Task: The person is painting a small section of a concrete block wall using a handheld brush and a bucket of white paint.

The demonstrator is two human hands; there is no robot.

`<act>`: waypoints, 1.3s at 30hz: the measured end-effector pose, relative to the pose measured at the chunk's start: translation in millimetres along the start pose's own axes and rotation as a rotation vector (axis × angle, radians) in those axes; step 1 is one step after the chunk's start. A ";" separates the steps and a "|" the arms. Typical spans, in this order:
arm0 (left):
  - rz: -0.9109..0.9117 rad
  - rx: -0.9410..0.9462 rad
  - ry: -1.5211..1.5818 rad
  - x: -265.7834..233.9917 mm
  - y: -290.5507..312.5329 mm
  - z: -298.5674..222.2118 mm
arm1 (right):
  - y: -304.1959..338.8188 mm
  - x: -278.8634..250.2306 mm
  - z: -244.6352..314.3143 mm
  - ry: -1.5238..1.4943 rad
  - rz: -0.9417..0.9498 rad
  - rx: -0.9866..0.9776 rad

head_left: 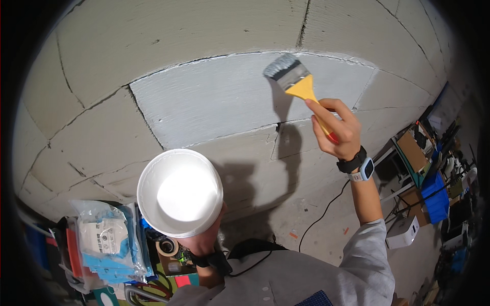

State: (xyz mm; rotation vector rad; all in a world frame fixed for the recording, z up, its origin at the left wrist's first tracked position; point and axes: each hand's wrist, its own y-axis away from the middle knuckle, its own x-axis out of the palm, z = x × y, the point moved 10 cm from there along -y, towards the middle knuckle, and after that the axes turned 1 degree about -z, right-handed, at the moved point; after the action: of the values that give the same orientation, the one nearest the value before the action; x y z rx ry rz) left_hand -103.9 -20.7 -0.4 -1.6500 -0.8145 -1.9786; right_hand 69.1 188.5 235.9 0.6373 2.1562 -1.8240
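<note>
My right hand (339,127) is closed round the yellow handle of a wide paintbrush (301,84), whose handle end is red. White paint coats its bristles, which are at the upper edge of a white-painted block (214,97) in the wall; whether they touch it I cannot tell. Below the wall's painted part, my left hand (206,237) holds a white bucket (144,196) from beneath and its right side. White paint (186,199) lies inside. The bucket hides most of the left fingers.
Grey block wall (214,30) with dark joints fills the upper view. Lower left are plastic-wrapped packets (107,237) and a tape roll (167,247). A black cable (322,217) crosses the floor. At right stand a cluttered shelf (416,153), a blue bin (435,196) and a white box (403,232).
</note>
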 end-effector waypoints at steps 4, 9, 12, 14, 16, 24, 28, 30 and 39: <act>0.021 0.033 -0.160 -23.7 -7.0 -7.7 | 41.6 -4.9 -16.1 -0.024 -0.003 0.199; 0.020 0.031 -0.181 -20.1 -8.4 -1.8 | 60.1 9.7 7.4 -0.158 0.048 0.242; 0.008 0.039 -0.135 -14.7 -7.9 4.6 | 18.9 -11.4 21.5 -0.116 -0.079 0.048; 0.000 0.036 -0.107 -10.8 -9.0 12.3 | 2.7 -10.4 10.0 -0.098 -0.083 -0.008; -0.009 0.033 -0.085 -4.9 -8.6 17.9 | 1.7 -10.3 -9.4 -0.070 -0.089 0.018; -0.030 0.014 -0.064 -29.4 -20.9 24.6 | 80.1 3.1 -26.7 -0.182 0.010 0.265; -0.010 0.034 -0.113 -25.0 -23.6 31.2 | 46.2 -20.3 -21.5 -0.117 -0.132 0.149; -0.002 0.037 -0.135 -20.7 -25.1 38.2 | 26.9 -28.2 -30.9 -0.041 -0.156 0.137; 0.016 0.066 -0.210 -16.4 -25.5 46.7 | 78.5 -21.4 -49.4 -0.185 -0.133 0.289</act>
State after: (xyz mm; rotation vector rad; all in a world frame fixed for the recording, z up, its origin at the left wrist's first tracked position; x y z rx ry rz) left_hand -83.8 29.1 -15.1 -1.8409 -0.9276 -1.7685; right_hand 129.8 242.8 186.5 0.3691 1.8751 -2.1937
